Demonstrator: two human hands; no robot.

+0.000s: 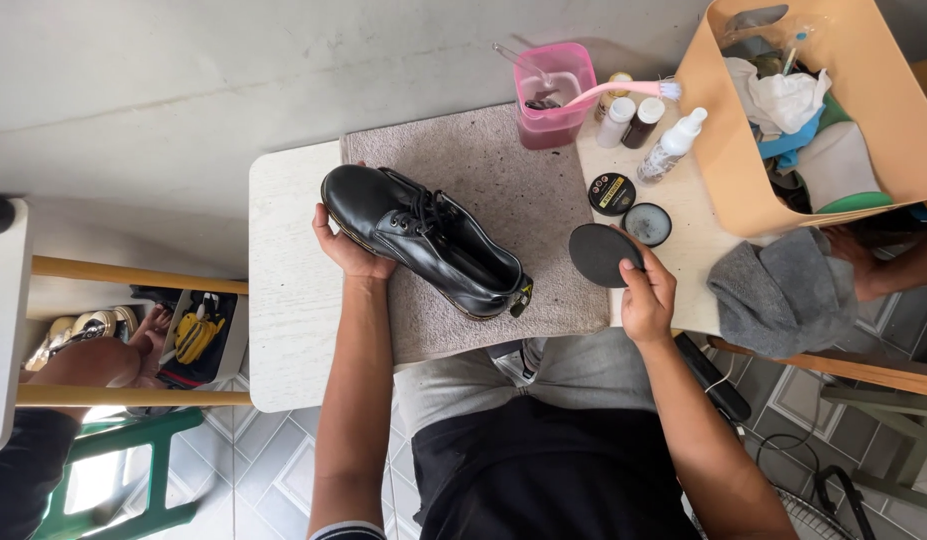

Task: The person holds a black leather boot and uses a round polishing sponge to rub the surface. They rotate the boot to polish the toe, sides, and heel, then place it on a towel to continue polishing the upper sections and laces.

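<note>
Left hand grips the black boot by its sole, on the grey mat on the surface. Right hand grips a round black lid beside the open polish tin. Judged step: polish preparation; next calls for an applicator

Grey wall, tiled floor

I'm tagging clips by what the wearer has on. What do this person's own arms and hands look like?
Both arms are bare from wrist to upper arm. The left hand and right hand wear no gloves, and no rings or watch show. A striped sleeve edge shows on the left upper arm.
</note>
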